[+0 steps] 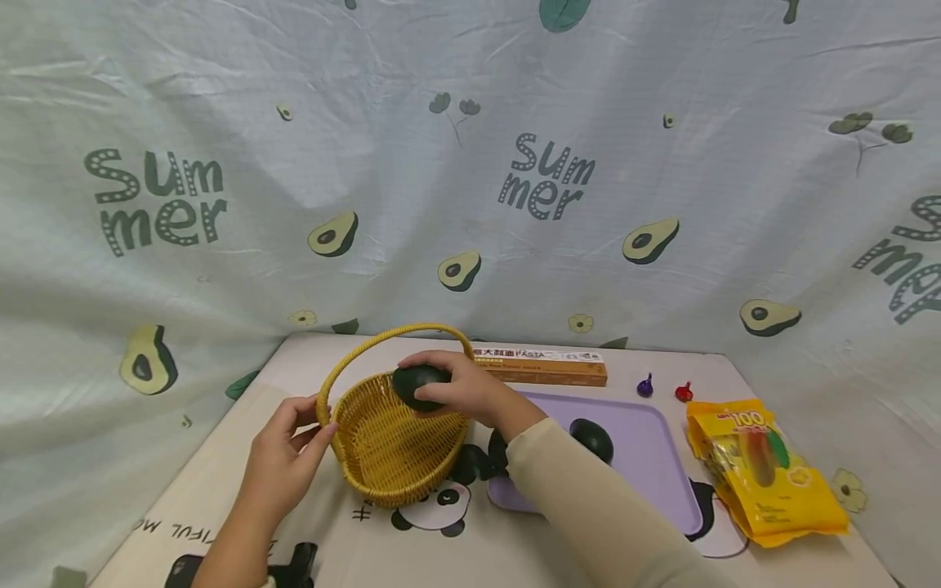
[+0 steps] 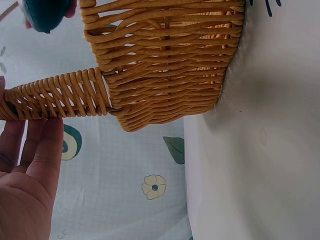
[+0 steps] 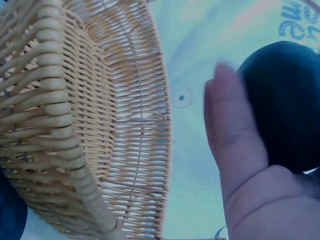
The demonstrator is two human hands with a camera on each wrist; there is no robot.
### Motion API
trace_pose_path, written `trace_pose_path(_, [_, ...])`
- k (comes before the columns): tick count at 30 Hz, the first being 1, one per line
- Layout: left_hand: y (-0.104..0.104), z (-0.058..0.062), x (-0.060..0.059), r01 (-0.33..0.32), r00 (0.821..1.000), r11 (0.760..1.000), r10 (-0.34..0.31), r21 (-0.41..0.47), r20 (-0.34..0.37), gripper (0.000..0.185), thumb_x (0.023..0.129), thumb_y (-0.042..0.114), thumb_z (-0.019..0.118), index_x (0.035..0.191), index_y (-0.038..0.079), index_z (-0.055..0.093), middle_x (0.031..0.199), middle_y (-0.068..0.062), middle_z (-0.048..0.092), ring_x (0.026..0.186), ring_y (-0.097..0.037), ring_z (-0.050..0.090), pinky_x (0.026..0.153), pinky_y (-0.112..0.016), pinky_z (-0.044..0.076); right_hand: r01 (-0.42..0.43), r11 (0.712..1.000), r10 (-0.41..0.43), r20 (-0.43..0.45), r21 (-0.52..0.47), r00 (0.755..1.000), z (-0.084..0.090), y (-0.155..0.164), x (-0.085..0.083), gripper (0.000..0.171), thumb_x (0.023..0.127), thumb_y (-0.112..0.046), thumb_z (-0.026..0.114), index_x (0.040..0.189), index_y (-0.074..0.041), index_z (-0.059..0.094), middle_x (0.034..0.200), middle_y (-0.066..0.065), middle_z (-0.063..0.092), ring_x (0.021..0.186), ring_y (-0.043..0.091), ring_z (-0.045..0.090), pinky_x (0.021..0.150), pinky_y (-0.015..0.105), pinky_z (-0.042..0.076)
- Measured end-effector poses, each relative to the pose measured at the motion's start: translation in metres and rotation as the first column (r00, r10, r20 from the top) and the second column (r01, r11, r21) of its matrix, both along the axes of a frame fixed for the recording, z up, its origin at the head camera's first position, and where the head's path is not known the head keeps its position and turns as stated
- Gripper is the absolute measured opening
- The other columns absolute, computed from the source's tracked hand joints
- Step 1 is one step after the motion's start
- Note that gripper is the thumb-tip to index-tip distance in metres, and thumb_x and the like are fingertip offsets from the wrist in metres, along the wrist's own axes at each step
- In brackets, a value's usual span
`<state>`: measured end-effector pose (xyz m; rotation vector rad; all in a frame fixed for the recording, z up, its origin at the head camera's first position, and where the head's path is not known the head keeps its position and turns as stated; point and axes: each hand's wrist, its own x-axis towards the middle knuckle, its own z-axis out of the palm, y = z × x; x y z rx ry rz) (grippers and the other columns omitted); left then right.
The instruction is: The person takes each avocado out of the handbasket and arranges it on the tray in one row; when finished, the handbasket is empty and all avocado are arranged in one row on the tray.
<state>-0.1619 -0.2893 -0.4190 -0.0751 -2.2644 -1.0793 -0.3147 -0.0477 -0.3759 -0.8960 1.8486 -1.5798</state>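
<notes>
A yellow wicker basket [image 1: 390, 449] with an arched handle [image 1: 353, 353] stands on the table. My left hand [image 1: 314, 420] holds the handle's base at the left rim, thumb on the rim. In the left wrist view its fingers [image 2: 35, 150] lie against the handle [image 2: 55, 95] beside the basket wall [image 2: 165, 65]. My right hand [image 1: 459, 392] grips a dark green avocado [image 1: 417, 384] just over the basket's far side. The right wrist view shows that avocado [image 3: 287, 105] behind a finger [image 3: 232, 135], with the basket's inside [image 3: 100, 125] to the left. A second avocado [image 1: 592, 438] lies on a purple tray [image 1: 654, 465].
A long pasta box [image 1: 540, 367] lies behind the tray. A small purple sweet [image 1: 644, 385] and a red one [image 1: 684, 393] sit near it. A yellow snack bag [image 1: 764, 474] lies at the right. A printed cloth hangs behind and around the table.
</notes>
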Motion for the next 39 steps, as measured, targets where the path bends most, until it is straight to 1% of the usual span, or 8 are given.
trace_pose_path(6, [-0.002, 0.000, -0.001, -0.011, 1.000, 1.000, 0.011, -0.004, 0.014, 0.038, 0.092, -0.005, 0.073, 0.125, 0.003, 0.058, 0.118, -0.009, 0.065, 0.105, 0.010, 0.058, 0.087, -0.006, 0.054, -0.001, 1.000, 0.001, -0.014, 0.017, 1.000, 0.001, 0.018, 0.010, 0.047, 0.086, -0.012, 0.083, 0.128, -0.026, 0.066, 0.138, 0.008, 0.052, 0.111, 0.028, 0.064, 0.087, 0.047, 0.065])
trace_pose_path(9, [-0.002, -0.002, -0.002, -0.016, 1.000, 1.000, 0.016, -0.005, 0.013, 0.038, 0.091, -0.005, 0.073, 0.125, 0.003, 0.058, 0.118, -0.009, 0.065, 0.105, 0.008, 0.059, 0.087, -0.006, 0.055, 0.017, 0.999, -0.015, -0.049, 0.033, 0.999, 0.000, 0.027, 0.015, 0.044, 0.090, -0.016, 0.080, 0.130, -0.029, 0.066, 0.139, 0.007, 0.053, 0.112, 0.028, 0.063, 0.087, 0.044, 0.065])
trace_pose_path(14, [-0.002, -0.004, -0.001, -0.018, 1.000, 1.000, 0.018, -0.003, 0.013, 0.037, 0.092, -0.005, 0.073, 0.124, 0.003, 0.058, 0.117, -0.009, 0.066, 0.105, 0.002, 0.063, 0.087, -0.007, 0.055, 0.026, 0.999, -0.025, -0.041, 0.022, 0.999, -0.003, 0.048, 0.022, 0.044, 0.096, -0.018, 0.070, 0.137, -0.034, 0.063, 0.147, 0.006, 0.048, 0.120, 0.030, 0.060, 0.091, 0.048, 0.064])
trace_pose_path(19, [-0.002, -0.004, -0.001, -0.010, 1.000, 1.000, 0.010, -0.013, 0.005, 0.037, 0.092, -0.005, 0.072, 0.125, 0.003, 0.058, 0.116, -0.009, 0.065, 0.104, 0.010, 0.058, 0.087, -0.006, 0.054, 0.066, 0.997, -0.067, -0.046, -0.030, 0.997, -0.006, 0.073, 0.029, 0.049, 0.092, -0.014, 0.076, 0.137, -0.025, 0.062, 0.150, 0.008, 0.045, 0.119, 0.033, 0.062, 0.091, 0.046, 0.063])
trace_pose_path(22, [-0.001, -0.003, -0.002, -0.006, 1.000, 1.000, 0.006, -0.016, 0.000, 0.037, 0.092, -0.005, 0.072, 0.125, 0.002, 0.058, 0.116, -0.009, 0.065, 0.104, 0.010, 0.058, 0.087, -0.006, 0.054, 0.108, 0.993, -0.110, -0.035, -0.047, 0.993, -0.007, 0.086, 0.031, 0.049, 0.092, -0.013, 0.077, 0.137, -0.020, 0.061, 0.152, 0.010, 0.044, 0.120, 0.035, 0.061, 0.093, 0.045, 0.062])
trace_pose_path(28, [-0.001, -0.002, -0.002, -0.019, 1.000, 1.000, 0.018, -0.021, -0.004, 0.037, 0.091, -0.005, 0.073, 0.124, 0.002, 0.058, 0.115, -0.010, 0.066, 0.104, 0.008, 0.060, 0.086, -0.004, 0.053, 0.161, 0.986, -0.162, -0.023, -0.053, 0.986, -0.013, 0.104, 0.033, 0.050, 0.098, -0.015, 0.070, 0.146, -0.021, 0.057, 0.155, 0.011, 0.043, 0.127, 0.036, 0.058, 0.096, 0.046, 0.061])
trace_pose_path(34, [-0.002, -0.003, -0.002, -0.006, 1.000, 1.000, 0.006, -0.019, -0.014, 0.037, 0.091, -0.006, 0.073, 0.124, 0.002, 0.058, 0.115, -0.010, 0.066, 0.104, 0.011, 0.059, 0.086, -0.005, 0.054, 0.237, 0.968, -0.239, -0.009, -0.081, 0.971, -0.017, 0.120, 0.040, 0.054, 0.092, -0.017, 0.078, 0.142, -0.020, 0.059, 0.149, 0.017, 0.049, 0.118, 0.034, 0.063, 0.092, 0.045, 0.063])
trace_pose_path(39, [-0.002, -0.003, -0.003, -0.012, 1.000, 1.000, 0.012, -0.026, -0.023, 0.037, 0.090, -0.007, 0.074, 0.122, 0.002, 0.059, 0.114, -0.011, 0.066, 0.104, 0.011, 0.058, 0.086, -0.004, 0.054, 0.242, 0.967, -0.243, 0.000, -0.078, 0.970, -0.017, 0.135, 0.042, 0.060, 0.093, -0.014, 0.076, 0.148, -0.022, 0.055, 0.155, 0.016, 0.042, 0.117, 0.034, 0.064, 0.094, 0.043, 0.060])
